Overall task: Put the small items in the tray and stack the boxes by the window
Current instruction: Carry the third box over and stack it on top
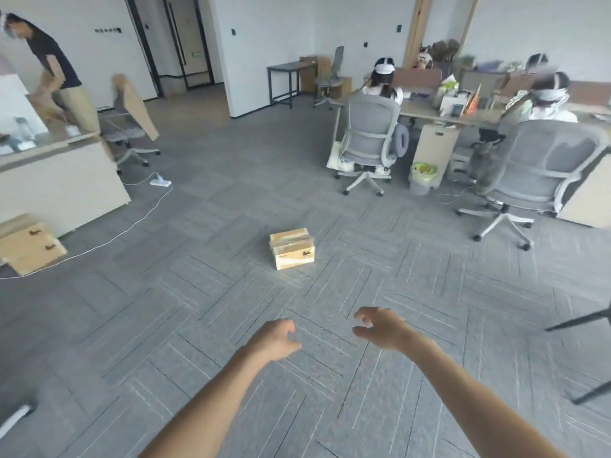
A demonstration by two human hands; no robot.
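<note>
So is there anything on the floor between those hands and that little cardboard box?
No. In the head view, only bare grey carpet lies between the left hand, the right hand and the cardboard box.

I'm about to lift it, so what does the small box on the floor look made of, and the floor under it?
The box looks like plain tan cardboard, matte, with glossy clear tape across its top. The floor appears to be grey carpet tiles, given the seams and striped weave.
</note>
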